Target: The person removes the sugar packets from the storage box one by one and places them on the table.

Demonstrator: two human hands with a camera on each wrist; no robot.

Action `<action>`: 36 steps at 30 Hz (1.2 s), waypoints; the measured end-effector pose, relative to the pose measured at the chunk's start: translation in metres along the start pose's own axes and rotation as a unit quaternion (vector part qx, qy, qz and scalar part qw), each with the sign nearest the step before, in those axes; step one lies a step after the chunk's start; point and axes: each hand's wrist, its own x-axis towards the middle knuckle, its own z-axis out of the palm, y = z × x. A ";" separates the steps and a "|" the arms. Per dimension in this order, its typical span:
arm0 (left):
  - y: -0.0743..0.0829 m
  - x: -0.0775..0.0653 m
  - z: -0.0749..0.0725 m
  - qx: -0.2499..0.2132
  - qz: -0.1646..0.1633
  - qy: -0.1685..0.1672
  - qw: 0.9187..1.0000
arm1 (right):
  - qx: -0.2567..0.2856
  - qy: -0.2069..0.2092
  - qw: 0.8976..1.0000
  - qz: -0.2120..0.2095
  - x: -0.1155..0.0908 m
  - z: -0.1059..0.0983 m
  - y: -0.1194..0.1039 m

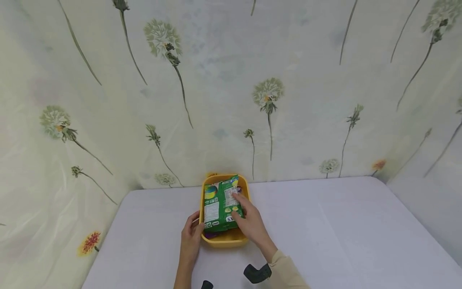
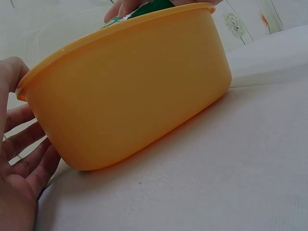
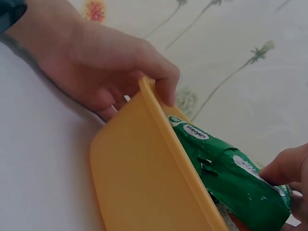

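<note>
A yellow plastic tub (image 1: 227, 243) stands on the white table near its back edge. My left hand (image 1: 190, 237) grips the tub's left side, with the thumb over the rim and the fingers spread along the outer wall, as the right wrist view also shows. Green snack bags (image 1: 213, 210) with white and yellow print lie in the tub, filling most of its opening. My right hand (image 1: 252, 226) reaches over the right rim and grips the right-hand green bag (image 3: 240, 178) between thumb and fingers. Something purple (image 1: 211, 235) peeks out under the bags.
The white cloth-covered table (image 1: 325, 228) extends to both sides of the tub. Behind it hangs a pale backdrop (image 1: 216, 80) printed with dandelions. Dark wrist-worn gear (image 1: 257, 273) shows at the bottom of the head view.
</note>
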 end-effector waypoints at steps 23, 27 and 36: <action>0.008 -0.003 -0.002 -0.001 -0.023 -0.012 1.000 | 0.080 0.009 0.997 0.014 -0.007 -0.006 -0.008; 0.015 -0.004 -0.003 -0.003 -0.032 -0.019 0.999 | 0.079 0.006 0.997 0.013 -0.015 -0.013 -0.026; -0.001 0.001 -0.001 -0.011 -0.007 -0.005 1.000 | 0.070 0.016 0.997 0.002 -0.016 -0.017 -0.024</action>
